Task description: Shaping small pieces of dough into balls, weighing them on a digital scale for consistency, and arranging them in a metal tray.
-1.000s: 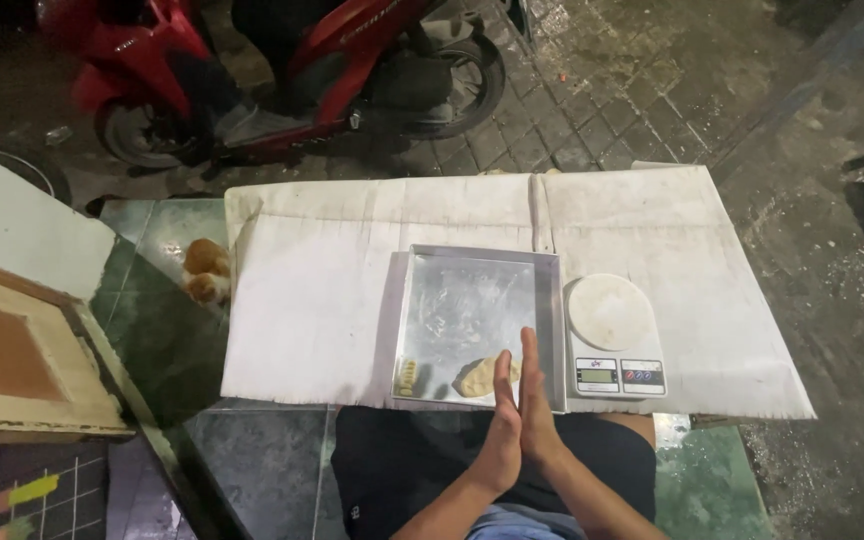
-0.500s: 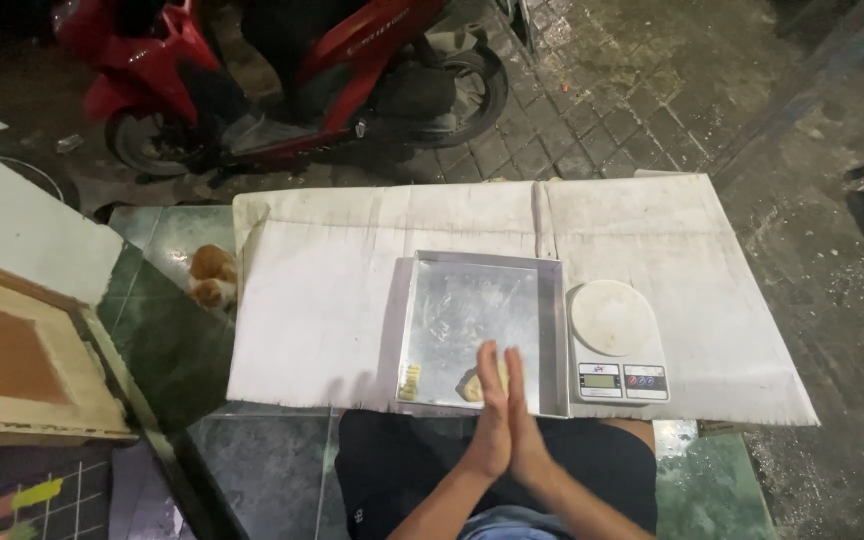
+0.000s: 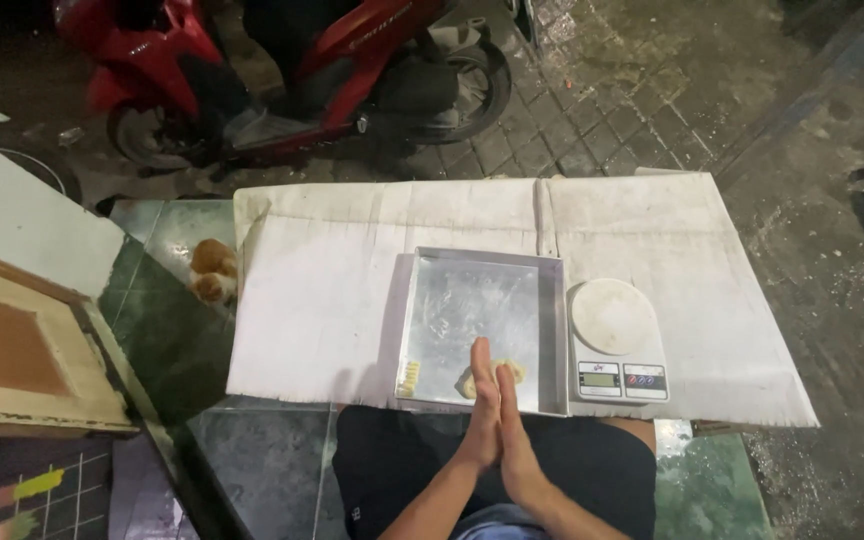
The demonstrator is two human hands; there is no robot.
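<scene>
My left hand point(image 3: 480, 415) and my right hand point(image 3: 516, 445) are pressed flat, palm to palm, fingers pointing away from me. They hover over the near edge of a shallow square metal tray point(image 3: 552, 330). My left fingertips reach further forward than the right ones. Whether anything lies between the palms is hidden. Just beyond my fingertips a pale dough piece point(image 3: 509, 371) rests on the tray floor. A small yellowish piece point(image 3: 411, 377) sits in the tray's near left corner.
The tray lies on a white board point(image 3: 322, 290) across my lap, with a white digital kitchen scale point(image 3: 612, 335) touching its right side. A red scooter point(image 3: 282, 70) stands behind. An orange-white cat point(image 3: 212, 272) and a wooden frame point(image 3: 12, 350) are at the left.
My palms have slid against each other: the right fingertips led a second ago, the left fingertips lead now. Both hands have shifted slightly left over the tray's near edge.
</scene>
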